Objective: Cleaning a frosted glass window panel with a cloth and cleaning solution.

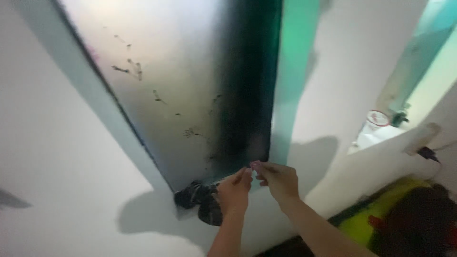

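My left hand [234, 190] and my right hand [278, 180] are raised together at the bottom edge of a frosted glass window pane [176, 85]. Their fingertips meet and pinch something small and pale [254, 165] between them; what it is stays too blurred to tell. A crumpled black plastic bag [197, 199] lies on the sill just left of my left hand, partly behind it. A dark green frame [252, 81] runs up the pane's right side.
White walls [62, 157] surround the window. At right, a second opening holds a white plastic container with a red rim [377, 124] on its ledge. Lower right shows yellow-green fabric [376, 214] and a dark shape.
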